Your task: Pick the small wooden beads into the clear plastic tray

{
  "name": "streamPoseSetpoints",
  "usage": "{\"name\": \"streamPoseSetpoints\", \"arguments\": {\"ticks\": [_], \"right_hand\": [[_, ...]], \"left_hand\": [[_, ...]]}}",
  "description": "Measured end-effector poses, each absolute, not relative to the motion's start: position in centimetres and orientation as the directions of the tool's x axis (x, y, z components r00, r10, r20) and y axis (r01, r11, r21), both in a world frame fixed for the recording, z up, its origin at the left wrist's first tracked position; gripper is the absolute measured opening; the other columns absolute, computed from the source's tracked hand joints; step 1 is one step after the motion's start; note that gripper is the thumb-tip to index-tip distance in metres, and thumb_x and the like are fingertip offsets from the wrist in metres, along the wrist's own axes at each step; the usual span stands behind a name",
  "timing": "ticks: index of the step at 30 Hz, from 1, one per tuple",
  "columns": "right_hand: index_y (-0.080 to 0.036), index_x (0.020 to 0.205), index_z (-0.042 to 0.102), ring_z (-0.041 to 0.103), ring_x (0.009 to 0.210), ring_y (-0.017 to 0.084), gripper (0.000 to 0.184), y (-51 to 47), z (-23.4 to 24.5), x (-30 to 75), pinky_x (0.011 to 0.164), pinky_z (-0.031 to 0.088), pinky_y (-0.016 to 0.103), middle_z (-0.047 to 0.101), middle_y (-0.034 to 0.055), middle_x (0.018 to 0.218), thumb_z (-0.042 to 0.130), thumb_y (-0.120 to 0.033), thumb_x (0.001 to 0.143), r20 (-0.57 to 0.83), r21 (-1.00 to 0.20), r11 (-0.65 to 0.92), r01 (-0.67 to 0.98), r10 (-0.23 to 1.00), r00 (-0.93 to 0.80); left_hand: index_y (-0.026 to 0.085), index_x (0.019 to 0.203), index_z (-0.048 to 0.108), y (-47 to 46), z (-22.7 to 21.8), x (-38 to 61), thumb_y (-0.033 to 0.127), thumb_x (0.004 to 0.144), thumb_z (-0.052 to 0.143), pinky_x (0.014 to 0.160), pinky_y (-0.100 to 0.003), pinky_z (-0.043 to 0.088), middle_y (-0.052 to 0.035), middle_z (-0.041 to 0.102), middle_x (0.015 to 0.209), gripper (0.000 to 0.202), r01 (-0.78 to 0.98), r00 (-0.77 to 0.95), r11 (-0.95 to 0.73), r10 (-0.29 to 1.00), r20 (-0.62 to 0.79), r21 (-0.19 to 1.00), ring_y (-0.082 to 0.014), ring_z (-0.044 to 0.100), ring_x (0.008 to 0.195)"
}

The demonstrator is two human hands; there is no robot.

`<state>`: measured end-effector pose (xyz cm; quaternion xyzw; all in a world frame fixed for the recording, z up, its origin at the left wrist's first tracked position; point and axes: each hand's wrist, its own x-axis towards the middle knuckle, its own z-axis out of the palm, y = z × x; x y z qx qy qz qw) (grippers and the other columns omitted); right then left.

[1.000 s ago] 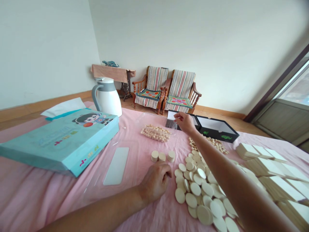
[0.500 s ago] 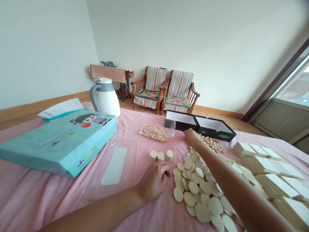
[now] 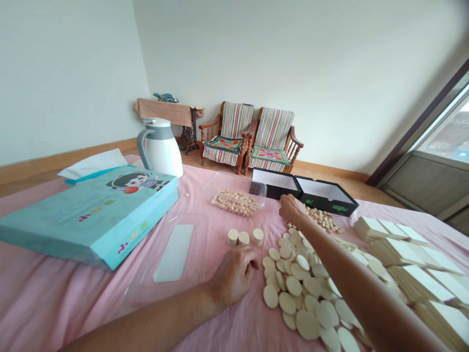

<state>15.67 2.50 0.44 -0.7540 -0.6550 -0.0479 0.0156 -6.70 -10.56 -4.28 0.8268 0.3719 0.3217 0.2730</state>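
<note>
My left hand (image 3: 236,271) rests on the pink cloth, fingers curled in and closed, with nothing showing in them. Just beyond it stand three short stacks of pale wooden discs (image 3: 243,238). My right hand (image 3: 292,209) reaches forward to the left edge of a heap of small wooden beads (image 3: 324,220), close to a black box (image 3: 275,185). Its fingers are bent together and point away from me, so whatever they hold is hidden. Under the right forearm spreads a pile of loose wooden discs (image 3: 308,293). More beads lie in a clear plastic container (image 3: 234,202).
A second black box (image 3: 326,195) adjoins the first. Stacks of square wooden pieces (image 3: 414,278) stand at right. On the left are a turquoise box (image 3: 88,210), a white-and-grey jug (image 3: 161,149) and a clear plastic lid (image 3: 174,253). Two wooden armchairs (image 3: 252,137) stand beyond the table.
My right hand has shifted very slightly at the edge of the beads, its fingers still bent. The left hand and the disc stacks stay where they were.
</note>
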Motion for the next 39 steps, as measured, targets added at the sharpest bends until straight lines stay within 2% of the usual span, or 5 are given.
{"name": "streamPoseSetpoints", "arguments": {"ticks": [5,11,22,32,39], "right_hand": [[-0.016,0.079,0.062,0.058,0.074,0.016,0.016,3.9,2.6,13.9,0.068,0.043,0.025,0.062,0.0040,0.074,0.051,-0.013,0.068,0.469,-0.305,0.117,0.945,0.882,0.042],[-0.019,0.085,0.061,0.060,0.064,0.010,0.017,4.8,3.8,10.9,0.061,0.043,0.021,0.067,-0.0008,0.080,0.054,-0.017,0.069,0.438,-0.651,0.344,0.677,0.898,-0.034],[-0.017,0.083,0.066,0.063,0.088,0.020,0.021,3.5,2.7,19.2,0.070,0.043,0.025,0.068,0.0076,0.088,0.053,-0.010,0.070,0.154,-0.072,-0.094,0.993,0.983,0.104],[-0.012,0.094,0.067,0.063,0.093,0.025,0.023,2.4,-0.6,20.5,0.069,0.045,0.029,0.060,0.0171,0.104,0.052,-0.009,0.075,0.069,0.000,-0.207,0.978,0.976,0.206],[-0.011,0.088,0.066,0.063,0.085,0.023,0.020,2.4,1.3,20.3,0.067,0.044,0.029,0.065,0.0146,0.090,0.052,-0.009,0.073,0.150,-0.143,-0.148,0.979,0.974,0.169]], "left_hand": [[0.015,0.068,0.059,-10.6,-4.1,-6.7,-0.005,0.061,0.039,0.070,-0.023,0.039,-0.0027,0.062,0.073,0.029,0.425,0.517,-0.573,0.789,0.331,0.700,-0.0145,0.057,0.076],[0.015,0.068,0.059,-10.6,-3.9,-6.9,-0.004,0.061,0.039,0.069,-0.023,0.038,-0.0027,0.061,0.073,0.028,0.436,0.526,-0.566,0.791,0.312,0.700,-0.0145,0.056,0.076],[0.015,0.067,0.059,-10.6,-3.7,-6.6,-0.005,0.061,0.037,0.069,-0.023,0.038,-0.0026,0.061,0.072,0.030,0.425,0.515,-0.569,0.792,0.328,0.705,-0.0142,0.055,0.074],[0.015,0.067,0.060,-10.6,-4.1,-6.7,-0.006,0.063,0.038,0.068,-0.023,0.038,-0.0021,0.061,0.072,0.031,0.434,0.503,-0.565,0.798,0.332,0.702,-0.0140,0.056,0.075],[0.015,0.068,0.060,-10.5,-4.1,-6.6,-0.005,0.063,0.038,0.069,-0.023,0.038,-0.0024,0.061,0.074,0.030,0.436,0.506,-0.545,0.807,0.305,0.717,-0.0145,0.056,0.076]]}}
